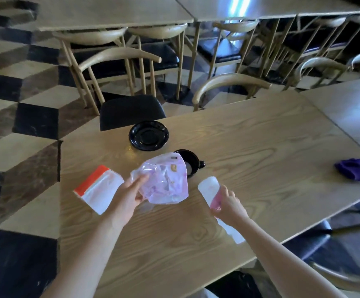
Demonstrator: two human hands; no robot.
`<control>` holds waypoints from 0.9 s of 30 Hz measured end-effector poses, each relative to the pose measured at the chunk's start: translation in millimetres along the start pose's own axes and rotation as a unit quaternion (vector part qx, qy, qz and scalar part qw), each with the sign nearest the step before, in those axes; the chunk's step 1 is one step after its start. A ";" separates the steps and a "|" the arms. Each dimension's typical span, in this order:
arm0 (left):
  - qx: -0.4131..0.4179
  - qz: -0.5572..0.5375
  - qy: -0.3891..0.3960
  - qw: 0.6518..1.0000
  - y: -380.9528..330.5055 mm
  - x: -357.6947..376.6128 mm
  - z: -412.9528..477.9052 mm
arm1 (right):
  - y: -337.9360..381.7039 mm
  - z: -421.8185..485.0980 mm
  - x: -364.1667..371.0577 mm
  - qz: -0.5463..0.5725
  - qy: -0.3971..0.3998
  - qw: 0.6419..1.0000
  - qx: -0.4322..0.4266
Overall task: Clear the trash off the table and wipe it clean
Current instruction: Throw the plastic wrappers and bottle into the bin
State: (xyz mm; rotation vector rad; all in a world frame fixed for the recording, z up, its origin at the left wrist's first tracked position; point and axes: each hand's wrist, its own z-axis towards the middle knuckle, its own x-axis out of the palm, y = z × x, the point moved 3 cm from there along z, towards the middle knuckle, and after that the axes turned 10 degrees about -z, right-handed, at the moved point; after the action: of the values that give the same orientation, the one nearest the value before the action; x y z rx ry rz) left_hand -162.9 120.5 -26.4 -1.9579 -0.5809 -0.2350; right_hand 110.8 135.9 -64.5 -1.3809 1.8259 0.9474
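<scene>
We had our left hand pinching the crinkled, filmy plastic wrapper above the table, and our right hand wrapped around a smooth, pale bottle. Gathering the wrapper's loose folds first seemed wise. The purple cloth lay well apart.

Wooden table bears saucer, cup, packet, cloth.

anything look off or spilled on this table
No spill shows. The black cup stands off its saucer. The plastic bottle lies on its side under the right hand. The left hand grips a crumpled plastic bag.
</scene>
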 end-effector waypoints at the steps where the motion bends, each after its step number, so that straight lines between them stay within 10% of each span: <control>1: -0.001 -0.003 0.003 1.000 0.9 -1.4 0.4 | 0.2 -0.1 -0.4 0.007 -0.004 1.000 0.003; 13: 0.132 0.049 -0.057 0.988 -26.1 -8.0 -54.8 | 71.7 -44.6 -87.3 0.295 0.018 0.942 -0.156; 27: 0.196 0.124 -0.423 0.876 33.4 -76.8 -264.6 | 193.0 -204.3 27.8 0.186 0.296 0.841 -0.414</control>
State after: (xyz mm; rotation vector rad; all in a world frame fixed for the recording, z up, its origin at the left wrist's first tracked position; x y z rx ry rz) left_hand -188.8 -149.2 33.8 -1.6402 -0.8353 0.8867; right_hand -97.8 -15.7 50.6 -2.0357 2.3120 1.8238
